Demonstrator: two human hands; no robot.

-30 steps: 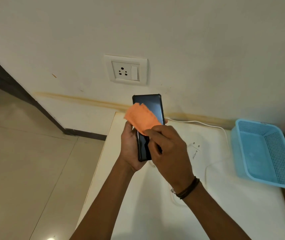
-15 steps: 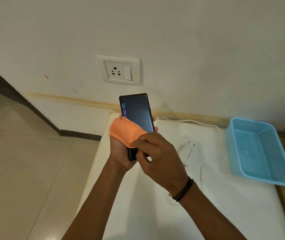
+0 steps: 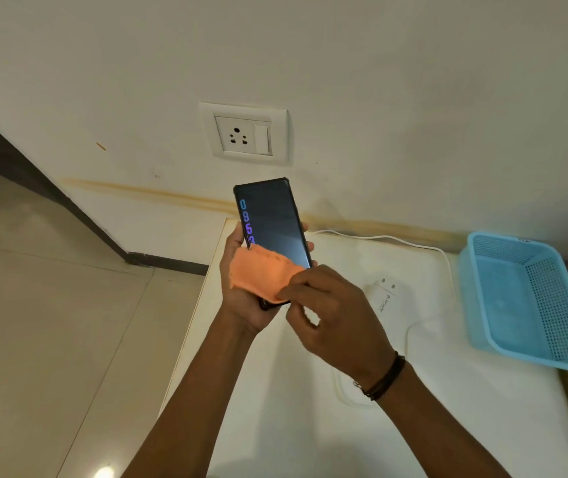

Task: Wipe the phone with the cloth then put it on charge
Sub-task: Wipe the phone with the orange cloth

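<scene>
My left hand (image 3: 244,305) holds a black phone (image 3: 274,224) upright above the white table, screen toward me, with lit digits down its left edge. My right hand (image 3: 332,315) pinches an orange cloth (image 3: 262,272) and presses it across the lower part of the screen. The phone's bottom end is hidden behind the cloth and my fingers. A white charger plug (image 3: 384,293) lies on the table to the right of my hands, and its white cable (image 3: 389,239) runs along the wall side.
A wall socket with a switch (image 3: 244,134) sits on the wall above the phone. A light blue plastic basket (image 3: 524,298) stands at the right on the white table (image 3: 275,426). The table's left edge drops to a tiled floor (image 3: 51,322).
The cloth has slid from the upper screen down to the lower part. The screen has lit up with digits along its left edge.
</scene>
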